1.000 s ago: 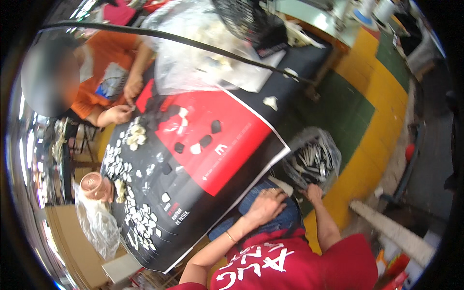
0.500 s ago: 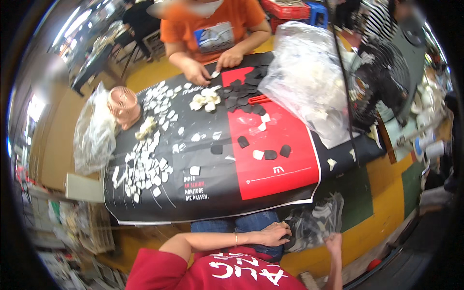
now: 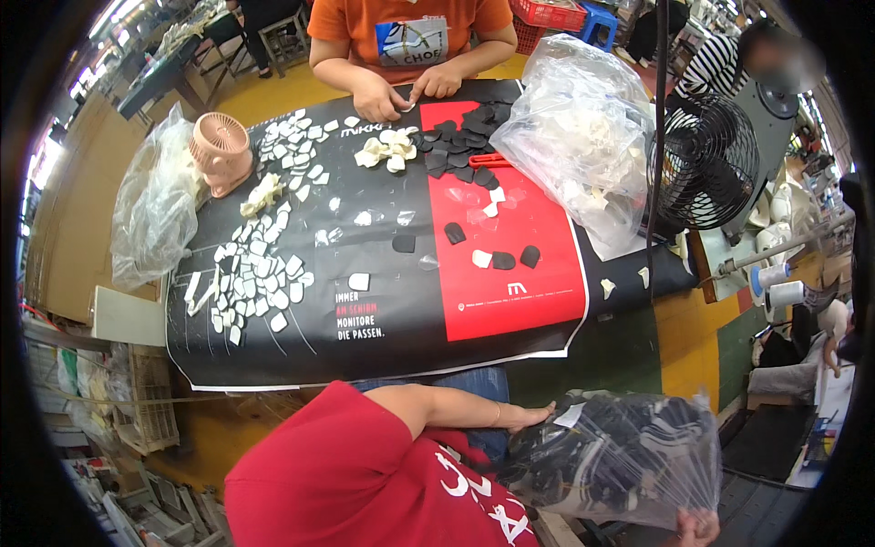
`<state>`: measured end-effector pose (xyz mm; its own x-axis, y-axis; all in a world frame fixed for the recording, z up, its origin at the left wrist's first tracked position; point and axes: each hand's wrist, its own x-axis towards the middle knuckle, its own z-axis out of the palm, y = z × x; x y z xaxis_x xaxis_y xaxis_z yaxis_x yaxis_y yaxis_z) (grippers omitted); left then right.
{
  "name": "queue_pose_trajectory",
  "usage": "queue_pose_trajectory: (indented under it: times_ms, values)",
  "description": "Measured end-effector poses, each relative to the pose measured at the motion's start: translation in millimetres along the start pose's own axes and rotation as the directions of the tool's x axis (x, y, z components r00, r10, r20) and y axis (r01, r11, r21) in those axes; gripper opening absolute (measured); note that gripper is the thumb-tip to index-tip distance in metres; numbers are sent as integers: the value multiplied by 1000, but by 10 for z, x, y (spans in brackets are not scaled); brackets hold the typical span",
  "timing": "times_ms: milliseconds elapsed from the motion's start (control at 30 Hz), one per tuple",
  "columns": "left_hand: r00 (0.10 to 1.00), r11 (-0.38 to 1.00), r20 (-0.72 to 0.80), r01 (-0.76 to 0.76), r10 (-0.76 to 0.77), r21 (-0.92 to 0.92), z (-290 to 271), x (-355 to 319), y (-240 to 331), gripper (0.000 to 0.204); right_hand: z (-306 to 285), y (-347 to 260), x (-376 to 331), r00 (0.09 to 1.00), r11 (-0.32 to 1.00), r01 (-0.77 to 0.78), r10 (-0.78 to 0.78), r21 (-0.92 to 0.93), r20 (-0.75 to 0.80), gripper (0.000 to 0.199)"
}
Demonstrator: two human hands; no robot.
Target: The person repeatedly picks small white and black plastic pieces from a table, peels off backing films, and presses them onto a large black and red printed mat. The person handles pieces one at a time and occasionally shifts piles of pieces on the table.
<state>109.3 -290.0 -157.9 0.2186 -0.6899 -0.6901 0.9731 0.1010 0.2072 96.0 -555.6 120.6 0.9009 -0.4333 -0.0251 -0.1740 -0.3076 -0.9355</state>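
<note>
1. Two hands on one load. Table sheet (image 3: 383, 346), black with a red panel, is the biggest thing in view. White pieces (image 3: 260, 273) lie in rows on its left part, and a few black and white ones are loose on the red. A co-worker's hands (image 3: 406, 91) work at the far edge.
2. Bag (image 3: 629, 456): clear, crinkled plastic, bulging and catching glare. It sits below the near edge of the table, off to our right and low beside our lap, clear of the sheet.
3. Left hand (image 3: 527, 417): fingers apart and laid flat against the bag's near upper edge. It is touching, not clamped.
4. Right hand (image 3: 698, 527): at the bag's lower corner and cut off by the rim of the view. We cannot tell whether it grips or only props.
5. Black pieces (image 3: 656, 428): small flat dark shapes, heaped and overlapping inside the bag, too jumbled to count.
6. Handling, our judgement: thin film and a heavy fill, so carry the weight from below and not by the film. Keep the mouth uppermost, and let the flat left hand steady the bag rather than squeeze it. Watch for a piece poking through a crease.
</note>
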Motion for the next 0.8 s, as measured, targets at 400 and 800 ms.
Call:
queue_pose_trajectory:
  times_ms: [400,800]
  values:
    - [695,955,654,-203,297,-218,873,-970,-517,109,3271,-2628,-1023,-80,595,395,-737,700,671,31]
    - [353,482,492,-861,796,-162,764,-1342,-883,92,4917,-4154,-2680,-867,660,426,493,619,70,30]
